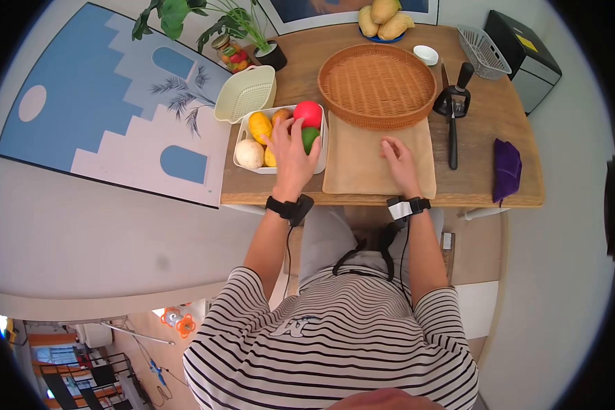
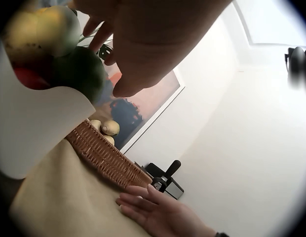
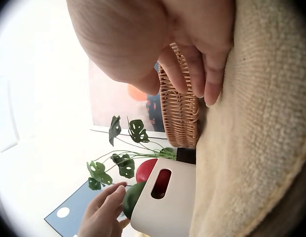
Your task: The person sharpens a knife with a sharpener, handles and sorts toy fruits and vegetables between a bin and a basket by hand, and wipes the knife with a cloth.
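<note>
My left hand (image 1: pixel 292 150) hovers over a white basket (image 3: pixel 175 212) of fruit, with fingers spread and bent downward. Its thumb is close to a green fruit (image 1: pixel 311 139), and the other fingertips reach over a brown fruit (image 1: pixel 280 117). A red round fruit (image 1: pixel 308 113), a ridged yellow fruit (image 1: pixel 260 127) and a cream round one (image 1: pixel 249 154) lie around it in the basket. On the beige cloth (image 1: pixel 355 164), my right hand (image 1: pixel 400 167) rests with loosely bent fingers and holds nothing. Just beyond it sits a round wicker tray (image 1: pixel 379 85).
Behind the white basket stand a pale green basket (image 1: pixel 247 96), a jar (image 1: pixel 231 55) and a potted plant (image 1: pixel 270 55). To the right lie a black-handled knife (image 1: pixel 452 143), a black-handled tool (image 1: pixel 463 78) and a purple pouch (image 1: pixel 506 171). A grey basket (image 1: pixel 484 51) stands farther back.
</note>
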{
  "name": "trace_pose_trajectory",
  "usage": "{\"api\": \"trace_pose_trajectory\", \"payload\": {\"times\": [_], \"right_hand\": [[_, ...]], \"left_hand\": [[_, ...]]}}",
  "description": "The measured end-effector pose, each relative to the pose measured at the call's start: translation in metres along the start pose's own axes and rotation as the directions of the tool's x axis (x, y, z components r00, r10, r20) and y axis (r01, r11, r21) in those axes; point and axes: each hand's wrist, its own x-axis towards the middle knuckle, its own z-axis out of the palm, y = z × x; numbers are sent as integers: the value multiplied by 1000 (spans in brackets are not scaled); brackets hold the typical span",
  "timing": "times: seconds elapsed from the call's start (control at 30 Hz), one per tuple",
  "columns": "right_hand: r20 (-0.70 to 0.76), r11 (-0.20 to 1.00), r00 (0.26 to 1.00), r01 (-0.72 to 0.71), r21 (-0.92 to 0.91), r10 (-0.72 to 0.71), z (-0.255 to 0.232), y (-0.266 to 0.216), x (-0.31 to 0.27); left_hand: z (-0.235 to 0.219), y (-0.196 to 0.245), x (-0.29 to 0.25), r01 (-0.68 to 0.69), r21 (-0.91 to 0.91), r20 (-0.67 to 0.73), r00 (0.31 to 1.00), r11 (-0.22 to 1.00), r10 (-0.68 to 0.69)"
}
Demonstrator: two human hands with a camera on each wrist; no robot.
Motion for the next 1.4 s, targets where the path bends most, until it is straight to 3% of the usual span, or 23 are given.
{"api": "trace_pose_trajectory", "payload": {"times": [0.03, 0.1, 0.13, 0.2, 0.23, 0.27, 0.3, 0.33, 0.4, 0.43, 0.5, 0.6, 0.63, 0.7, 0.8, 1.07, 1.2, 1.27, 1.4], "right_hand": [[2, 1000, 1000, -1, 10, 1, 0, -1, 0], [16, 1000, 1000, -3, 4, 3, -1, -3, -1], [26, 1000, 1000, -6, 1, 6, -1, -3, 0], [35, 1000, 999, -6, 21, 5, -1, 0, 1], [38, 999, 999, -5, 42, 3, -1, 1, 1], [42, 999, 999, -7, 35, 5, -1, 2, 2], [46, 999, 999, 3, 41, -4, -1, 3, 3], [49, 999, 999, 12, 45, -14, -2, 3, 3], [57, 999, 998, 24, 46, -27, -2, 2, 4], [63, 998, 997, 37, 59, -41, -2, 3, 3], [52, 999, 998, 39, 27, -41, -2, 6, 3], [59, 999, 998, 18, 31, -19, -1, 1, 2], [57, 999, 998, 7, 46, -10, 0, 0, 2], [57, 1000, 998, -12, 18, 11, -1, -3, 0], [51, 1000, 999, -13, -4, 14, 0, -8, -2], [31, 997, 998, -43, -61, 45, 5, -26, -8], [5, 993, 997, -78, -90, 79, 6, -31, -9], [5, 984, 992, -125, -126, 126, 6, -32, -8], [37, 981, 988, -142, -133, 148, 5, -30, -7]], "left_hand": [[1, 5, 2, 3, -1, -2, 1000, 1000, -3], [6, 20, 4, -135, -179, -93, 988, 974, 120], [7, 33, 6, -131, -178, -95, 989, 975, 115], [14, 63, 5, -121, -407, -53, 993, 906, 109], [25, 72, 4, -116, -408, -56, 993, 906, 102], [38, 81, 4, 127, -631, 129, 990, 765, -57], [50, 86, 5, 371, -760, 342, 926, 533, -157], [68, 85, 5, 376, -764, 343, 925, 524, -162], [104, 79, 7, 652, -737, 611, 755, 177, -238], [118, 75, 4, 653, -740, 615, 753, 161, -233], [145, 69, -3, 632, -722, 534, 767, 280, -356], [165, 54, -21, 624, -708, 530, 779, 330, -336], [159, 53, -19, 624, -713, 533, 779, 320, -331], [147, 50, -19, 694, -720, 662, 696, 23, -278], [143, 53, -16, 700, -713, 677, 670, -44, -304], [142, 51, -18, 710, -694, 710, 647, -119, -278], [134, 56, -17, 760, -639, 751, 582, -121, -311], [133, 57, -18, 744, -662, 726, 605, -91, -328], [128, 60, -16, 759, -645, 731, 580, -86, -359]]}}
